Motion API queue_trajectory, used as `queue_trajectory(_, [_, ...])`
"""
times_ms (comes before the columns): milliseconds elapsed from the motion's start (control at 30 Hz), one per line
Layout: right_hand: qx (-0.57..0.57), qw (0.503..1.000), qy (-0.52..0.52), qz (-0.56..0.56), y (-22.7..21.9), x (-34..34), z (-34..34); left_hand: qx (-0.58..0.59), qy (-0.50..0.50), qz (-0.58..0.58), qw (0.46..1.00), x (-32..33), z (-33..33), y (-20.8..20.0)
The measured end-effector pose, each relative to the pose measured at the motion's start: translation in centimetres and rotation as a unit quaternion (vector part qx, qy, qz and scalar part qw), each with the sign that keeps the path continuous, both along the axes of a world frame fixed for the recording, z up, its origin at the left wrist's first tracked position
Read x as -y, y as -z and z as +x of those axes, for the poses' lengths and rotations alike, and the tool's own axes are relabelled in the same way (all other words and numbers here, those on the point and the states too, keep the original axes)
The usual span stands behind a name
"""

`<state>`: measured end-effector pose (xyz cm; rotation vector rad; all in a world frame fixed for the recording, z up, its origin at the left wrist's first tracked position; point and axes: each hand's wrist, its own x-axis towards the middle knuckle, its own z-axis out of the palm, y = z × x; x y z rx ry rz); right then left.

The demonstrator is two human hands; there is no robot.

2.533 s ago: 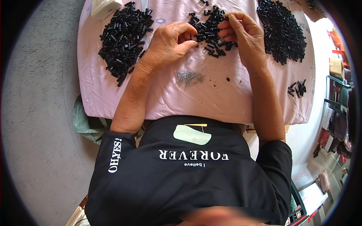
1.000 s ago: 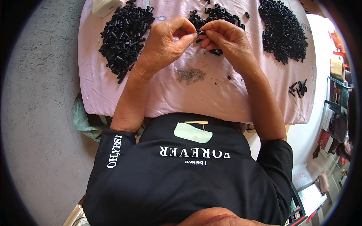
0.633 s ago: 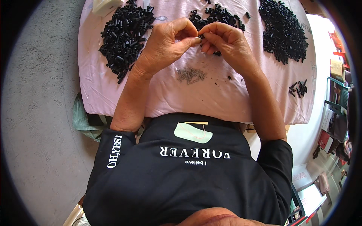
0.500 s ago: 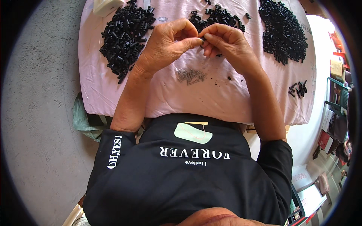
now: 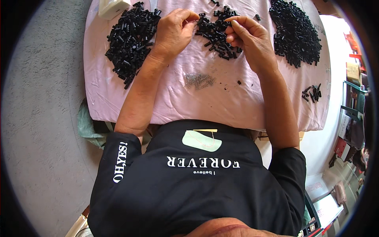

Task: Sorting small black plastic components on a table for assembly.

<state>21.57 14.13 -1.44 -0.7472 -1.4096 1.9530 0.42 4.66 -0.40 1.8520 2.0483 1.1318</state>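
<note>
Over the left edge of the middle pile of small black plastic parts [image 5: 216, 37], my left hand [image 5: 173, 33] has its thumb and forefinger curled together. Whatever sits at those fingertips blends into the black parts behind. My right hand [image 5: 254, 41] is at the pile's right side, thumb and forefinger pinched and the other fingers curled in. Any piece in that pinch is too small to make out. Closer to me, a flat heap of tiny silvery springs [image 5: 199, 80] lies on the pink cloth [image 5: 177, 104].
A large heap of black cylindrical parts [image 5: 130, 43] lies left, another of small black parts [image 5: 295, 35] right. Several slim black pieces [image 5: 312, 93] lie near the cloth's right edge. A white box [image 5: 112, 8] stands far left. A few black crumbs [image 5: 239, 82] dot the cloth.
My hands were together at the fingertips over a small dark piece. They have parted and moved farther away, the left to the left and the right slightly right, uncovering the middle pile.
</note>
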Motion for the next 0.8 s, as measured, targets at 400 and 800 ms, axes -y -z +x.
queue_trajectory(400, [-0.004,0.999,0.030,0.023,-0.1,-0.2,0.1,-0.067,0.025,0.009,0.997,-3.3,-0.3,-1.3])
queue_trajectory(800, [0.000,1.000,-0.002,0.028,-1.4,1.0,-0.4,-0.123,0.081,-0.049,0.988,-3.5,-0.5,-2.3])
